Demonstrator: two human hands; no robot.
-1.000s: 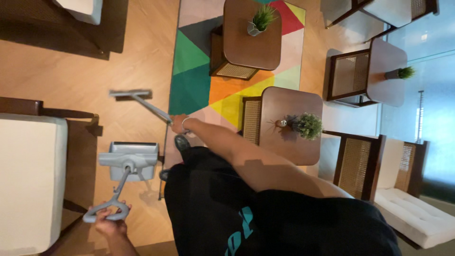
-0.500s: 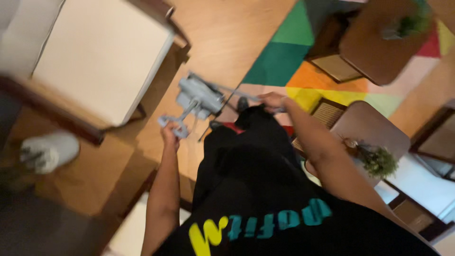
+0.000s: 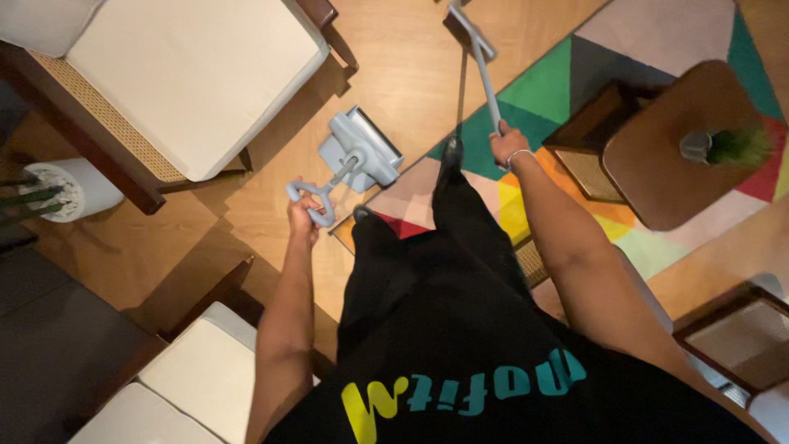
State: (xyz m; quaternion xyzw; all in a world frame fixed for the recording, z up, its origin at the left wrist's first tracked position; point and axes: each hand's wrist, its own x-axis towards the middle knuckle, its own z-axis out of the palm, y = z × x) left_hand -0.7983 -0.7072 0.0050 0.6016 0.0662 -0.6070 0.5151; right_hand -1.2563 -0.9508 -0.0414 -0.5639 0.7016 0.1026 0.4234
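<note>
Two hands are busy, one tool each. Left hand (image 3: 306, 215) is closed round the looped grip at the top of a grey dustpan (image 3: 359, 152); the short stem runs forward and down from the fist, so the pan sits low over the wood floor (image 3: 411, 74) with its open mouth turned toward the rug edge, probably so sweepings can be drawn into it without stooping. Right hand (image 3: 503, 145), a thin bracelet at the wrist, is wrapped round the pole of a broom (image 3: 477, 49); the grip is part-way down the pole, fingers fully curled, and the arm is stretched out. The pole slants away from the body to a flat head lying on the floor near the top edge of the view, well apart from the pan; whether the head presses the boards or only rests on them cannot be told. Both legs in black trousers stand between the tools, one shoe on the floor, the other at the border of the multicoloured rug (image 3: 657, 33). Farther right, a round wooden side table (image 3: 657, 164) carries a small potted plant (image 3: 723, 146). Upper left, an armchair with a cream cushion (image 3: 189, 82); beside it a white cylindrical stand (image 3: 57, 191). A second cream cushion (image 3: 193, 370) shows at lower left.
</note>
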